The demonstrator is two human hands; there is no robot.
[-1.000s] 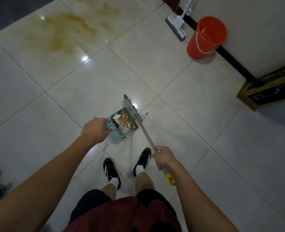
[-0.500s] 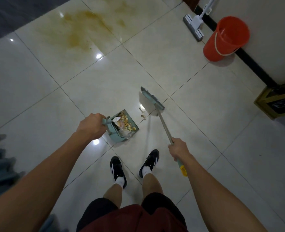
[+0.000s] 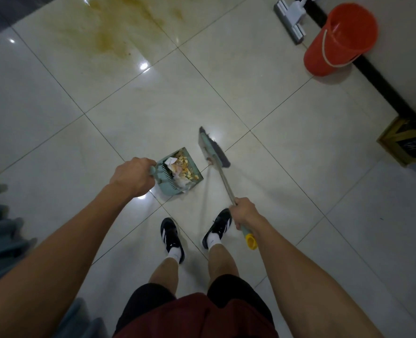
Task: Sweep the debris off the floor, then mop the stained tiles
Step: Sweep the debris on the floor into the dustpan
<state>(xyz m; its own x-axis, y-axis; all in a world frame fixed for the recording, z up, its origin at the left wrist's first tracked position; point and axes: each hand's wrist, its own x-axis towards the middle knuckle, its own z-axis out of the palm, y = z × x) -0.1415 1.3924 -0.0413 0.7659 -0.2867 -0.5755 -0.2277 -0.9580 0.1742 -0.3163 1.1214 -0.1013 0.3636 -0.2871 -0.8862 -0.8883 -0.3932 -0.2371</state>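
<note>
My left hand (image 3: 132, 176) grips the handle of a teal dustpan (image 3: 168, 185) that rests on the pale floor tiles in front of my feet. Yellowish crumbs and crumpled white paper (image 3: 181, 168) lie inside the pan. My right hand (image 3: 244, 212) holds the broom (image 3: 213, 152) by its thin handle, near the yellow end cap. The broom head stands on the floor just right of the dustpan's mouth, apart from it. A large brown-yellow stain (image 3: 119, 28) spreads over the tiles at the far left.
An orange bucket (image 3: 340, 39) stands by the wall at the top right, with a flat white mop head (image 3: 291, 20) on the floor beside it. A dark skirting runs along that wall. A gold-framed dark box (image 3: 408, 140) sits at the right edge. Grey fabric lies at the left.
The broom head swung out from the dustpan's mouth to the right, then came back close beside it. The dustpan stayed in place, and my view shifted toward my feet.
</note>
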